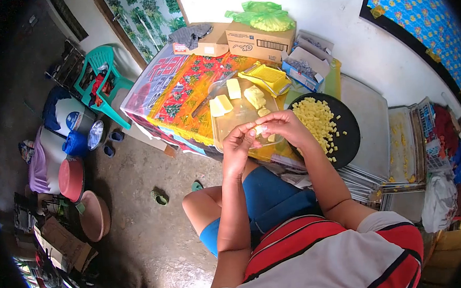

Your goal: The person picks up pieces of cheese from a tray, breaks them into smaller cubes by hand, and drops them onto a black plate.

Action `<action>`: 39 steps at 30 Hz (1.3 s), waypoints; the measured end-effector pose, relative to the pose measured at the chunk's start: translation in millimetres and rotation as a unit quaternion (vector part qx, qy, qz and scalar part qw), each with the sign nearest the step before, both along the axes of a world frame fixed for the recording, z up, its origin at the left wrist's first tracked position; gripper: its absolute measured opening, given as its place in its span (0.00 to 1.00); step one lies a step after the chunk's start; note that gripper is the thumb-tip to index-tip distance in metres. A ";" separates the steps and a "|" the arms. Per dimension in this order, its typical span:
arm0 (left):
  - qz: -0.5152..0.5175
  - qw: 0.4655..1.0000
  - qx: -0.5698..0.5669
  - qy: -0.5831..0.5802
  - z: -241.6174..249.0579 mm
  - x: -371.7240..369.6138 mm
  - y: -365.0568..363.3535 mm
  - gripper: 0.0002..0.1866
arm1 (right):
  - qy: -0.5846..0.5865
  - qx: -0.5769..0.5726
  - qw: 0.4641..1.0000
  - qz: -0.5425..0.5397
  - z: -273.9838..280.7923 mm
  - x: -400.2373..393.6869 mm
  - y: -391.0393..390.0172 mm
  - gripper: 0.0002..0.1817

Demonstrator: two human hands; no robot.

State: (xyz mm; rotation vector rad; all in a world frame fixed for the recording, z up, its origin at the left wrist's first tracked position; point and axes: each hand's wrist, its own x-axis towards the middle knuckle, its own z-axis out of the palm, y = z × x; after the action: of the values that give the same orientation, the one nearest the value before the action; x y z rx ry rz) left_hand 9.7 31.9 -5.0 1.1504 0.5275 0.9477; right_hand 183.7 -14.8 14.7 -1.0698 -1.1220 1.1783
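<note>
My left hand (240, 139) and my right hand (282, 125) meet over the near part of a clear board (229, 124). Between their fingertips is a small pale yellow piece (258, 131), both hands closed on it. Larger yellow blocks lie on the board: one upright at the back (233, 88), one pair at the left (221, 105) and a lumpy one (254, 96) at the right. A knife (202, 104) rests along the board's left side. To the right, a round black tray (349, 130) holds several small yellow cubes. A yellow slotted tray (266, 78) stands behind the board.
Cardboard boxes (253, 43) with a green bag (261, 16) stand at the table's back, beside a blue box (301, 70). Metal trays (365, 121) are stacked at the right. A green chair (99, 73) and basins (71, 178) are at the left.
</note>
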 end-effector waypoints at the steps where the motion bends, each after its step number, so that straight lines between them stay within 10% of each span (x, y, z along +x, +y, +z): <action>1: -0.001 1.000 -0.003 0.000 0.7 0.0 -0.3 0.12 | 0.000 -0.002 1.000 0.001 0.3 0.3 -0.5 0.13; 7: -0.010 1.000 0.003 0.002 -6.0 0.3 1.1 0.11 | 0.011 -0.022 1.000 -0.006 0.3 1.3 -2.9 0.13; 19: 0.012 0.920 -0.328 -0.214 -15.9 -3.4 11.6 0.11 | 0.139 -0.078 0.987 -0.024 -3.9 0.9 -0.1 0.16; 39: 0.038 0.995 -0.094 0.022 -18.5 -3.5 4.9 0.09 | 0.026 -0.076 0.997 -0.002 -14.3 -14.2 5.1 0.11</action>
State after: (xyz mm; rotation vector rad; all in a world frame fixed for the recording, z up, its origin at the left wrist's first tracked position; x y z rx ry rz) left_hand 6.2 36.8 -23.5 0.9889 0.6859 0.9193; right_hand 169.5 -9.7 0.3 -1.1500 -1.0011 1.2980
